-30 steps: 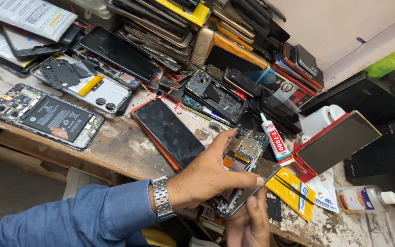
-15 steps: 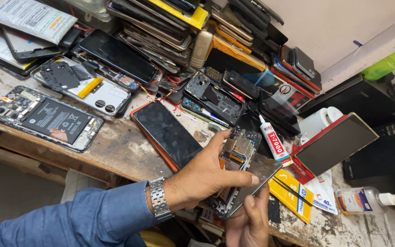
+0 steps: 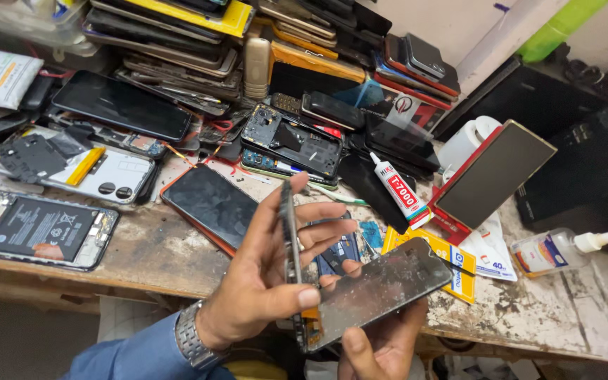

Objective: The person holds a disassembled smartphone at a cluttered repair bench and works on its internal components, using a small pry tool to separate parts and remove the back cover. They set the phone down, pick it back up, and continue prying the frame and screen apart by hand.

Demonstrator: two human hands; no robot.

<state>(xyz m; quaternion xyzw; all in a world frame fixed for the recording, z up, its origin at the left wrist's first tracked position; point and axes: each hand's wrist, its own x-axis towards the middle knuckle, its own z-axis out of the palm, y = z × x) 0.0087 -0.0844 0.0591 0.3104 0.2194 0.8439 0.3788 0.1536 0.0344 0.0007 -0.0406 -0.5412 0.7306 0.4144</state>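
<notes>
Your clearest room is the bare bench (image 3: 149, 257) at the front edge, between the open phone (image 3: 36, 229) on the left and the dark screen (image 3: 212, 204). Behind that, stacked phones (image 3: 177, 49) crowd the back. To the right, a glue tube (image 3: 400, 191), red-edged panel (image 3: 494, 176) and bottle (image 3: 554, 250) block you; bare wood shows past the bottle.

Phone repair workshop. Worn, stained wooden table (image 3: 142, 253) w/ opened phones showing batteries & boards (image 3: 33, 229), bare frames (image 3: 293, 141), loose screens (image 3: 212, 204). Stacks of dead handsets & panels (image 3: 170, 42) piled at the back. Glue tube (image 3: 399, 190), pump bottle of clear liquid (image 3: 554, 250), tape roll (image 3: 467, 141) lying about.
</notes>
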